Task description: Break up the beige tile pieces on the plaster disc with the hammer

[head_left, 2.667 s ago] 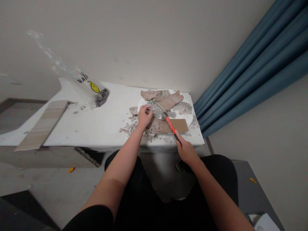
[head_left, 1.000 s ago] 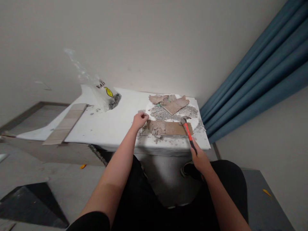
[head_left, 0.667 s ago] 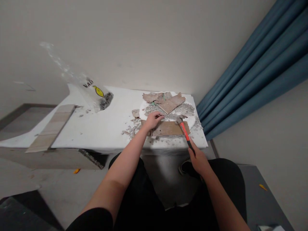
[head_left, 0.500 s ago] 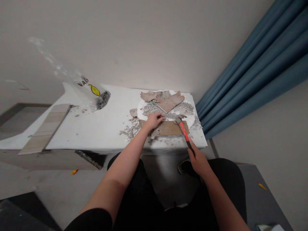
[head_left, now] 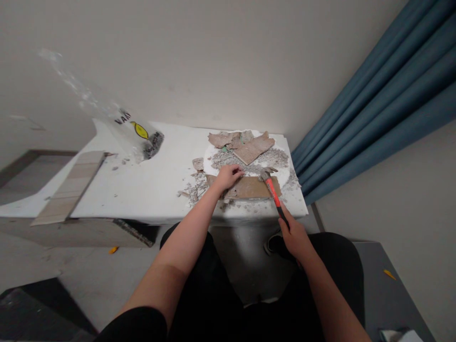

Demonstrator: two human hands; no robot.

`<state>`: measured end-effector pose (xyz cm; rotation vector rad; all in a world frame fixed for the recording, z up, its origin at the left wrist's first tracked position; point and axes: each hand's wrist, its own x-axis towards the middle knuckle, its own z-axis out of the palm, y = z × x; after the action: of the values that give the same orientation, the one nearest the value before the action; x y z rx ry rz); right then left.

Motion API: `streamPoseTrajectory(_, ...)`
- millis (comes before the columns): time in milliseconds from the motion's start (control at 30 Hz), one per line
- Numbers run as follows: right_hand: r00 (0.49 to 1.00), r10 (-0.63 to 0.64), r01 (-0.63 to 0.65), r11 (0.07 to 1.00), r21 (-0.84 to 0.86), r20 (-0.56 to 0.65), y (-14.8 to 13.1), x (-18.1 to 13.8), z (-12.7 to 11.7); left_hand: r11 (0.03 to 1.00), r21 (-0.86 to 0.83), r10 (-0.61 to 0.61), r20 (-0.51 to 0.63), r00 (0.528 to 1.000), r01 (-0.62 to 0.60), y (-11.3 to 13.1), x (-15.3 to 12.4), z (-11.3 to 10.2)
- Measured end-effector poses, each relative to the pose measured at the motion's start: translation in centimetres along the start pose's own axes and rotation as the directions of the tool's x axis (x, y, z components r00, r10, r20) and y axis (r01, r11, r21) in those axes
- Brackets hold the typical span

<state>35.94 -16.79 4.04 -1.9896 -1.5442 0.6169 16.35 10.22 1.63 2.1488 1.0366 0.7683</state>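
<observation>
Basically rubble (head_left: 278,158) btwn bag (head_left: 140,130) & curtain (head_left: 374,104)

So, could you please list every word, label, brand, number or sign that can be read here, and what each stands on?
"VA", then letters distorted by folds: black print on the clear plastic bag, above its yellow emblem.
Too blurred to read: lettering low on that bag.
Too small to tell: any marking on the hammer.
</observation>
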Motion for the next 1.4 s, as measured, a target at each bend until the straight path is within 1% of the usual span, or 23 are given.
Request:
streamPoseTrajectory(333, 1.000, 0.023, -0.024, 1.000, 0.001, 0.016, -0.4, 0.0, -0.1, 0.999, 0.032, 0.000, -0.003, 1.000, 0.000, 0.0, -0.1, 0.2)
streamPoseTrajectory(433, 1.000, 0.028, -0.028, 1.000, -0.008, 0.008, -1.0, 0.2, -0.6, 1.000, 0.024, -0.010, -0.006, 1.000, 0.010, 0.0, -0.2, 0.3)
streamPoseTrajectory(533, 1.000, -0.005, 0.004, 1.000, -0.020, -0.020, -2.7, 0.5, -1.8, 1.000, -0.009, -0.016, -0.037, 0.999, 0.016, 0.1, -0.5, 0.6)
streamPoseTrajectory(667, 0.990, -0.128, 0.128, 0.992, -0.017, -0.053, -6.0, 1.2, -3.1, 0.998, -0.055, -0.015, -0.091, 0.996, 0.010, 0.1, -0.9, 1.0)
streamPoseTrajectory(733, 0.990, -0.141, 0.140, 0.990, -0.023, -0.025, -7.2, 1.6, -3.1, 0.997, -0.082, -0.022, -0.095, 0.995, 0.014, 0.1, -1.0, 1.2)
streamPoseTrajectory(800, 0.991, -0.130, 0.131, 0.991, -0.034, 0.027, -7.8, 2.0, -2.8, 0.995, -0.103, -0.025, -0.096, 0.995, 0.015, 0.1, -1.1, 1.2)
streamPoseTrajectory(867, 0.991, -0.120, 0.123, 0.991, -0.046, 0.061, -8.1, 2.3, -2.4, 0.994, -0.112, -0.021, -0.103, 0.994, 0.010, 0.2, -1.2, 1.3)
streamPoseTrajectory(1000, 0.992, -0.121, 0.123, 0.990, -0.065, 0.035, -8.6, 2.6, -2.3, 0.993, -0.122, -0.019, -0.109, 0.994, 0.006, 0.2, -1.2, 1.4)
streamPoseTrajectory(1133, 0.992, -0.113, 0.117, 0.990, -0.082, 0.058, -8.9, 2.7, -2.4, 0.992, -0.120, -0.040, -0.099, 0.994, 0.028, 0.3, -1.3, 1.4)
streamPoseTrajectory(1267, 0.992, -0.124, 0.125, 0.988, -0.086, 0.024, -8.9, 2.6, -2.2, 0.992, -0.129, -0.025, -0.115, 0.993, 0.010, 0.4, -1.3, 1.4)
streamPoseTrajectory(1400, 0.994, -0.105, 0.109, 0.988, -0.105, 0.043, -8.8, 2.7, -2.2, 0.990, -0.136, -0.037, -0.106, 0.994, 0.022, 0.4, -1.3, 1.4)
